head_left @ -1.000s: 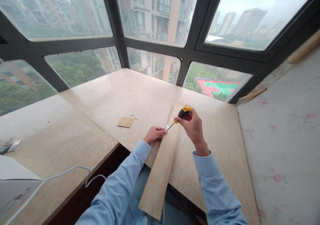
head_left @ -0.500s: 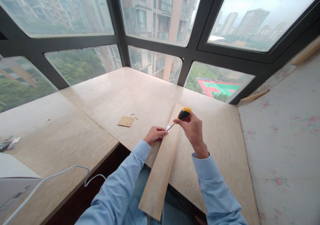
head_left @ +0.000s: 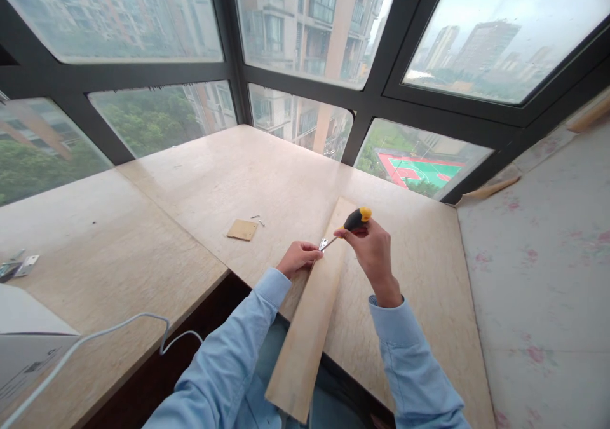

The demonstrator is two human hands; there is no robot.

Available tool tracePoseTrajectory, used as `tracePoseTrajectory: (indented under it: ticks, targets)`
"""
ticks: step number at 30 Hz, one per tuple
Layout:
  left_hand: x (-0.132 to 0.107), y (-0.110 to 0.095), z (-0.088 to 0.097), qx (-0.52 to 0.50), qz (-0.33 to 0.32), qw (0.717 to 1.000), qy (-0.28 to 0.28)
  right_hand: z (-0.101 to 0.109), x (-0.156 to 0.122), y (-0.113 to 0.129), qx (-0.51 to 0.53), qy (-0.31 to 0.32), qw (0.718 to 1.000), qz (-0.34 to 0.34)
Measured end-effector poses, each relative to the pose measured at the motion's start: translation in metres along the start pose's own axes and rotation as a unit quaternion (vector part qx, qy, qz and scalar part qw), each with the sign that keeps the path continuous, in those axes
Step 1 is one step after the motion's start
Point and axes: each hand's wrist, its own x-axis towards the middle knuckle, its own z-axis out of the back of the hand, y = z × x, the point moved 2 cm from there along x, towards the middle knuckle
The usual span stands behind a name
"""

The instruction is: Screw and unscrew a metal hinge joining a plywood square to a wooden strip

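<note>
A long wooden board (head_left: 305, 330) lies across the stone counter and sticks out over its front edge toward my lap. On the board's left edge sits a small silver metal bracket, perhaps a hinge (head_left: 324, 243). My left hand (head_left: 298, 258) pinches the bracket against the board with thumb and fingers. My right hand (head_left: 374, 251) is closed on a screwdriver (head_left: 355, 219) with a black and yellow handle. Its shaft slants down to the left, and the tip meets the bracket. Whether a screw is under the tip is too small to tell.
Left of the board lie a small tan square plate (head_left: 243, 229) and a few screws (head_left: 260, 222). A white box (head_left: 33, 340), a white cable (head_left: 119, 323) and small metal parts (head_left: 28, 265) are at the far left. Windows and a papered wall (head_left: 534, 276) border the counter.
The view has shifted slightly. Both hands keep their places at the bracket, with the screwdriver held at nearly the same slant.
</note>
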Motion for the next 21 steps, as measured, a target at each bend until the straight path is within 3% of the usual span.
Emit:
tracePoseTrajectory:
  ticks: [3,7,9,14,17,21]
  targets:
    - [0.001,0.001,0.000,0.001,-0.003,1.000,0.003,-0.004,-0.001,-0.001,0.116,0.048,0.992,-0.013]
    - [0.001,0.002,0.001,0.000,0.001,1.000,-0.001,-0.010,-0.002,-0.003,0.244,0.136,0.960,-0.009]
    - [0.001,0.001,0.001,0.000,-0.001,1.000,0.002,-0.011,-0.002,-0.002,0.212,0.128,0.969,0.012]
    - [-0.001,-0.001,0.000,0.002,-0.004,1.000,0.004,-0.011,-0.004,-0.001,0.060,0.000,0.998,0.024]
    - [-0.002,0.000,0.000,0.002,0.000,1.000,0.004,-0.015,-0.005,-0.003,0.140,-0.003,0.990,-0.002]
    - [-0.001,0.000,0.000,0.001,0.000,1.000,0.001,-0.023,-0.007,-0.004,0.266,0.068,0.961,-0.010]
